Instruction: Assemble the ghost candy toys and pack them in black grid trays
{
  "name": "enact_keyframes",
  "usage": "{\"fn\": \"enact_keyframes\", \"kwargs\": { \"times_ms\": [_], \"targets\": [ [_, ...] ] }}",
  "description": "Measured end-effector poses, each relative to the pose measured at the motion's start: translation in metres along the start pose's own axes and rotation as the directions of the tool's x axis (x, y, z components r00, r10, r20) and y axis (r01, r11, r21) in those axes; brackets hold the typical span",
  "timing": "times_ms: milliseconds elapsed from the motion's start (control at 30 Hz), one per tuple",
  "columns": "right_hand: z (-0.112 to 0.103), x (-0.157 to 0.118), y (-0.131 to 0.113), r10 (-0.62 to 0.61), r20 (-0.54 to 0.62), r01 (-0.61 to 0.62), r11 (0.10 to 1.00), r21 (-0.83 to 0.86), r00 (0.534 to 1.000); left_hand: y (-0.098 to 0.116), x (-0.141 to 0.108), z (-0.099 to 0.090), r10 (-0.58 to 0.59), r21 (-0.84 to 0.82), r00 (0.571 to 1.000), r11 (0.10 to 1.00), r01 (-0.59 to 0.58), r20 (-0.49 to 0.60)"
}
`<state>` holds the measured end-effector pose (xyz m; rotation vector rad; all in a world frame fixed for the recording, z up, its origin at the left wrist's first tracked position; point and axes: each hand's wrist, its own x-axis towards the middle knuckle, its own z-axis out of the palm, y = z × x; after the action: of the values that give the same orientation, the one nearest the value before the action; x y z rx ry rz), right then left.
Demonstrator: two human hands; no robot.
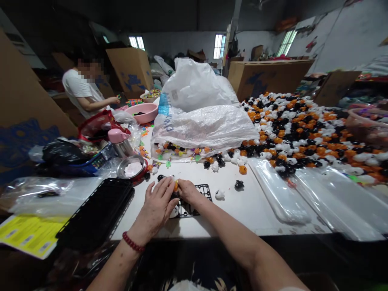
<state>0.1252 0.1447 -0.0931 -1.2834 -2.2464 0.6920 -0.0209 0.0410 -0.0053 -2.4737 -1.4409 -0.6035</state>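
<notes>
A black plastic grid tray (203,191) lies on the white table in front of me, partly covered by my hands. My left hand (157,201) stretches its fingers flat over the tray's left side, on top of small black and white toy figures. A white figure (174,211) shows beneath its thumb. My right hand (188,191) pinches a small orange toy figure (176,186) at the tray, right beside the left fingertips. Just right of the tray lie a loose white ghost-like figure (220,195) and a black figure (239,185).
A big heap of orange, black and white figures (291,125) fills the back right. Clear plastic bags (281,194) lie before it. Stacked black trays (97,210), a metal bowl (131,166) and a pink-lidded flask (119,141) are left. Another person (83,93) works far left.
</notes>
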Motion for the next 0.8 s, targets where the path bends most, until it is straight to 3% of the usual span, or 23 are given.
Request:
{"fn": "enact_keyframes", "kwargs": {
  "times_ms": [100,167,233,333,433,567,667,800],
  "targets": [
    [-0.003,-0.001,0.000,-0.009,0.014,0.009,1.000,0.006,1.000,0.029,-0.010,-0.014,0.058,-0.085,0.994,0.994,-0.066,-0.092],
    [-0.006,-0.002,0.002,-0.006,0.015,0.006,1.000,0.010,1.000,0.053,-0.023,-0.010,0.123,-0.166,0.989,0.977,-0.135,-0.085],
    [-0.013,-0.002,0.006,0.010,-0.020,-0.010,1.000,-0.005,1.000,0.073,-0.036,0.009,0.182,-0.225,0.983,0.958,-0.179,-0.011],
    [-0.035,0.007,0.021,0.061,-0.116,-0.068,0.996,-0.061,0.991,0.083,-0.048,0.053,0.159,-0.217,0.983,0.967,-0.135,0.094],
    [-0.066,0.025,0.045,0.150,-0.210,-0.180,0.975,-0.133,0.966,0.075,-0.049,0.092,0.090,-0.149,0.987,0.986,-0.069,0.136],
    [-0.095,0.043,0.078,0.341,-0.298,-0.414,0.880,-0.231,0.892,0.056,-0.049,0.116,0.005,-0.120,0.993,0.993,0.009,0.118],
    [-0.091,0.043,0.090,0.397,-0.258,-0.464,0.831,-0.306,0.881,0.042,-0.053,0.120,-0.043,-0.107,0.995,0.993,0.053,0.091],
    [-0.070,0.029,0.088,0.314,-0.151,-0.348,0.862,-0.369,0.937,0.019,-0.060,0.124,-0.129,-0.084,0.990,0.988,0.133,0.055]
  ]
}}
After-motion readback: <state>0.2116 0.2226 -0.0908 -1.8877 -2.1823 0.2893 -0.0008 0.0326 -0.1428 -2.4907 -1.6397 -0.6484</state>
